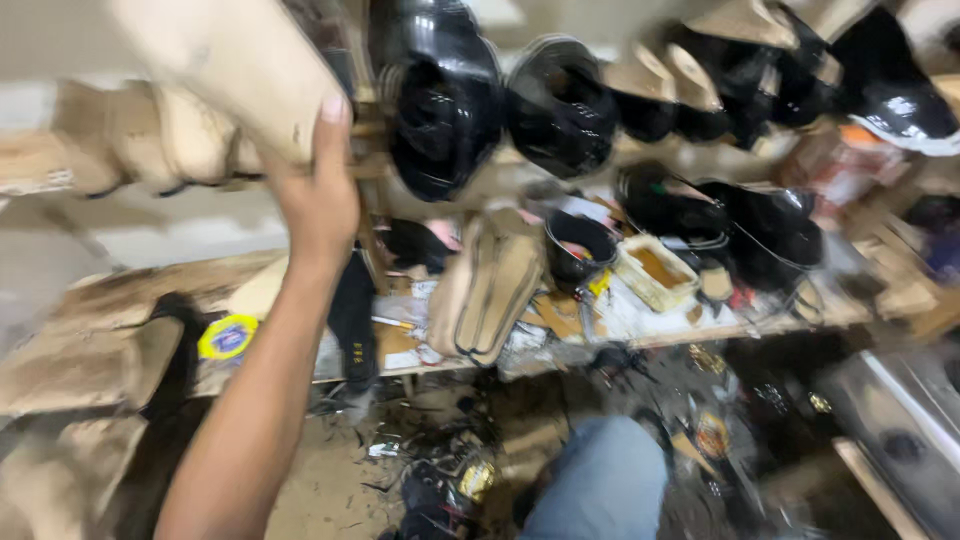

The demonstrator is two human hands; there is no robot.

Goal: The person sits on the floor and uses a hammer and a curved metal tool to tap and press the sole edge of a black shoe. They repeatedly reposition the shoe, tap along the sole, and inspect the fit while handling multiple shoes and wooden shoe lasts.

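One hand (318,195) shows, the left, raised at the far left with its fingers wrapped around the lower end of a tan shoe sole (235,65), which is tilted up against the rack. The right hand is out of sight. Just right of it, glossy black shoe uppers (445,105) hang in a row. Lower, tan insoles (490,285) lie on the cluttered workbench (640,325), with a small cream tray (655,272) farther right. A knee in blue trousers (600,485) is near.

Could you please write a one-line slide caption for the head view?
A left hand holds a tan shoe sole up by racks of glossy black shoe uppers above a cluttered workbench.
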